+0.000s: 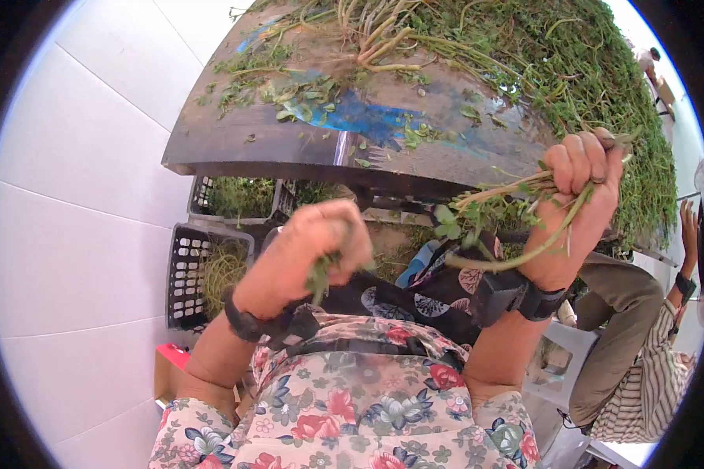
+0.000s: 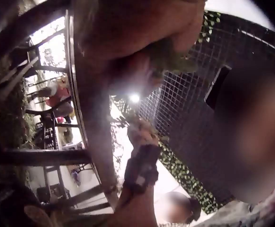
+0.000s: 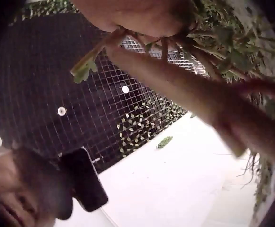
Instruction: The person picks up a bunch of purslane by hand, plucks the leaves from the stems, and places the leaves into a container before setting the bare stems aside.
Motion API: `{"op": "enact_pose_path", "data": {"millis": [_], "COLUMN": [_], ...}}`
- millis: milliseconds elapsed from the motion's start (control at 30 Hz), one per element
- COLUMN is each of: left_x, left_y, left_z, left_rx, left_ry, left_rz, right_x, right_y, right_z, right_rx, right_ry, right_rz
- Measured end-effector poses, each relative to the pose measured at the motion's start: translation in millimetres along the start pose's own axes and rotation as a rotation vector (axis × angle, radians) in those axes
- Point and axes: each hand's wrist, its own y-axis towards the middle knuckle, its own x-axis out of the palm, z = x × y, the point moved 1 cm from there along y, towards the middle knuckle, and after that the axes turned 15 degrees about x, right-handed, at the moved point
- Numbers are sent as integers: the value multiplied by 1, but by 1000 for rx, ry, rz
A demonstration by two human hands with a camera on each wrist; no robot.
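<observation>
In the head view my right hand (image 1: 583,191) grips several leafy green plant stems (image 1: 516,262), held up near the table's front edge on the right. One thick stem curves down past the wrist. Close up in the right wrist view, the stems (image 3: 175,90) cross in front of the fingers of my right hand (image 3: 142,16). My left hand (image 1: 321,234) is raised at the left, in front of the table edge, its fingers curled around a small bunch of green leaves (image 1: 318,277). Those leaves (image 2: 168,56) look blurred in the left wrist view.
A dark table (image 1: 242,144) carries loose leaves, stems and a large heap of greens (image 1: 579,70) at its right. Black crates (image 1: 184,273) with stems stand below its left end. A seated person (image 1: 633,336) is close by on the right, beside a white stool (image 1: 555,356).
</observation>
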Motion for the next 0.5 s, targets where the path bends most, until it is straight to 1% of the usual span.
{"op": "enact_pose_path", "data": {"millis": [33, 67, 133, 167, 200, 233, 300, 400, 433, 500], "left_x": [-5, -8, -17, -20, -23, -20, -12, -37, -56, -97], "left_y": [4, 5, 12, 8, 3, -4, -13, -20, -23, -27], "left_z": [2, -1, -23, -33, -43, -50, -57, -65, -83, -93], "left_rx": [-69, -68, 580, 659, 747, 618, -268, -240, -330, -297], "left_ry": [-189, -227, 472, 596, 712, 555, -282, -96, -283, -250], "left_rz": [85, 120, -181, -270, -351, -376, 18, 111, 313, 451], "right_x": [1, 2, -5, -9, -9, -9, -9, -9, -12, -21], "right_y": [1, -1, -4, -3, -5, -5, -4, -4, -2, 0], "right_z": [0, 4, 2, 6, 5, 4, 2, 5, 5, 8], "right_rx": [21, 25, 58, 93, 60, 71, 70, 24, 23, 17], "right_ry": [63, 61, -7, -20, -109, -94, -85, -249, -260, -283], "right_rz": [-45, 50, -20, -69, -18, -12, 12, 110, 116, 136]}}
